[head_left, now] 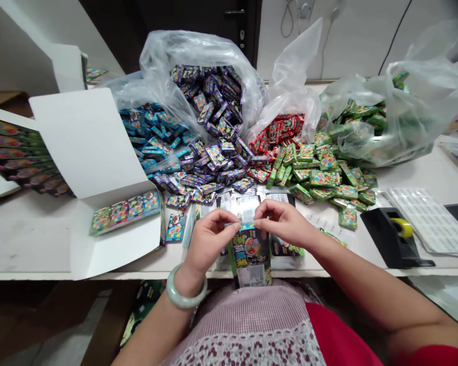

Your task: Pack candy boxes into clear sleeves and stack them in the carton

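Note:
A dark printed packet (pixel 250 251) with colourful lettering hangs upright at the table's front edge. Its top left edge is pinched by my left hand (pixel 209 236), which has a pale green bangle on the wrist. On the top right edge, my right hand (pixel 280 221) pinches the same packet. A blue strip shows along the top between the fingertips. More flat dark packets (pixel 286 246) lie behind and beside it. One small blue box (pixel 175 226) lies left of my left hand.
Purple boxes (pixel 217 157), blue boxes (pixel 152 132), red boxes (pixel 278 132) and green boxes (pixel 324 178) spill from plastic bags behind my hands. An open white carton (pixel 118 254) holding small boxes stands left. A black tape dispenser (pixel 391 239) and label sheets (pixel 431 218) lie right.

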`<state>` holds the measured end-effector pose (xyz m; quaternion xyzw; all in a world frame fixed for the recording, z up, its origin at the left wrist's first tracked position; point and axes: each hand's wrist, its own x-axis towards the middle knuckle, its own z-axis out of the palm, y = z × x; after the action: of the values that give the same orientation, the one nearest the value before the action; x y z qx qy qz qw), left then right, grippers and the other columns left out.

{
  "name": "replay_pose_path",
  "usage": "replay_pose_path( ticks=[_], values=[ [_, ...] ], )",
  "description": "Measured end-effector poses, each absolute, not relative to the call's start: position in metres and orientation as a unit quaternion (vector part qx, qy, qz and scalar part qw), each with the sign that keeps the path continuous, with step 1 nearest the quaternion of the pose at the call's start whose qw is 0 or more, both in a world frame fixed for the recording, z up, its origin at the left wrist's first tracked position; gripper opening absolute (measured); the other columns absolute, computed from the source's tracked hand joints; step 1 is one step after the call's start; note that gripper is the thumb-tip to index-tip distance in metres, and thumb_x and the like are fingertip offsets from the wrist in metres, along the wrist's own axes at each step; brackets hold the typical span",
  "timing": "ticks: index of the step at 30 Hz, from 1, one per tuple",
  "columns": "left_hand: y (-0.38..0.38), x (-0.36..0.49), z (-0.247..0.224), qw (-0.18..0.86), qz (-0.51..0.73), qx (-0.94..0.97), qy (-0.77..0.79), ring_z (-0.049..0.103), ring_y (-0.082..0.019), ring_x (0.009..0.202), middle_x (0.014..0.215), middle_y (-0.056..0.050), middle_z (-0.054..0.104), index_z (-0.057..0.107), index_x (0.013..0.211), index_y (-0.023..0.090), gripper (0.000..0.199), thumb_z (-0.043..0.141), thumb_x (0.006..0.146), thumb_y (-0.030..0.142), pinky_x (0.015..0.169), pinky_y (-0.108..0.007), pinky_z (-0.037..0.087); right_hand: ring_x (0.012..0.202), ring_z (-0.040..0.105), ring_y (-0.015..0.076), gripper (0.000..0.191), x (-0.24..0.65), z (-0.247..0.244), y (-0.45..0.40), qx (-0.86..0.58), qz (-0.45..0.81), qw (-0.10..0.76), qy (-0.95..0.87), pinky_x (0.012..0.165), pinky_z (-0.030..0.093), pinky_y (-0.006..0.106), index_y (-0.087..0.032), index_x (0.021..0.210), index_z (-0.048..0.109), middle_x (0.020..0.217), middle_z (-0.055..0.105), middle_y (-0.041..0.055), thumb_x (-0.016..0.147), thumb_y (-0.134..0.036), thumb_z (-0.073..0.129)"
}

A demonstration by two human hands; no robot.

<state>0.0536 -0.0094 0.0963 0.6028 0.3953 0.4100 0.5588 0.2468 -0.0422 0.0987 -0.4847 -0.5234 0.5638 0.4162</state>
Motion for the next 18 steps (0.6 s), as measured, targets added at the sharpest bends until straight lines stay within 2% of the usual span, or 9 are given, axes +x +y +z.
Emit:
replay_pose_path(
  ticks=[3, 6, 10, 15, 18],
  values=[
    [-0.008, 0.047, 0.096, 0.568, 0.400, 0.618, 0.367, 0.062, -0.011, 0.072, 0.075, -0.001, 0.066, 0.065, 0.071, 0.018, 0.006, 0.069, 0.075, 0.017, 0.067, -0.023, 0.051, 0.059, 0.057, 0.0108, 0.008, 0.247, 0.106, -0.043, -0.497, 0.515, 0.395, -0.577, 0.052, 0.044, 0.023, -0.018, 0.076, 0.058, 0.070, 0.060, -0.0013, 0.080, -0.022, 0.064],
    [-0.009, 0.035, 0.094, 0.564, 0.378, 0.657, 0.328, 0.064, -0.013, 0.083, 0.087, -0.004, 0.069, 0.067, 0.072, 0.018, 0.009, 0.065, 0.081, 0.017, 0.075, -0.025, 0.052, 0.073, 0.058, 0.0131, 0.010, 0.251, 0.110, -0.048, -0.474, 0.430, 0.382, -0.667, 0.060, 0.046, 0.024, -0.018, 0.076, 0.060, 0.079, 0.061, 0.0020, 0.085, -0.021, 0.061],
    [-0.013, 0.022, 0.082, 0.539, 0.363, 0.707, 0.279, 0.064, -0.016, 0.096, 0.100, -0.006, 0.069, 0.070, 0.088, 0.021, 0.010, 0.063, 0.084, 0.016, 0.085, -0.030, 0.052, 0.088, 0.058, 0.0152, 0.004, 0.256, 0.099, -0.058, -0.404, 0.343, 0.398, -0.749, 0.076, 0.048, 0.029, -0.019, 0.091, 0.062, 0.092, 0.061, 0.0045, 0.089, -0.023, 0.061],
    [-0.019, 0.032, 0.068, 0.478, 0.412, 0.706, 0.323, 0.062, -0.014, 0.088, 0.092, -0.003, 0.065, 0.065, 0.095, 0.022, 0.012, 0.062, 0.085, 0.017, 0.077, -0.026, 0.052, 0.092, 0.057, 0.0167, 0.005, 0.238, 0.073, -0.068, -0.442, 0.254, 0.490, -0.707, 0.081, 0.048, 0.033, -0.020, 0.093, 0.060, 0.094, 0.059, 0.0057, 0.090, -0.017, 0.057],
    [-0.017, 0.039, 0.068, 0.442, 0.415, 0.723, 0.332, 0.061, -0.015, 0.089, 0.091, -0.002, 0.064, 0.065, 0.094, 0.023, 0.010, 0.060, 0.086, 0.019, 0.079, -0.026, 0.050, 0.098, 0.058, 0.0175, 0.012, 0.238, 0.067, -0.072, -0.450, 0.253, 0.516, -0.684, 0.085, 0.048, 0.034, -0.021, 0.102, 0.060, 0.100, 0.061, 0.0068, 0.091, -0.020, 0.055]
  ],
)
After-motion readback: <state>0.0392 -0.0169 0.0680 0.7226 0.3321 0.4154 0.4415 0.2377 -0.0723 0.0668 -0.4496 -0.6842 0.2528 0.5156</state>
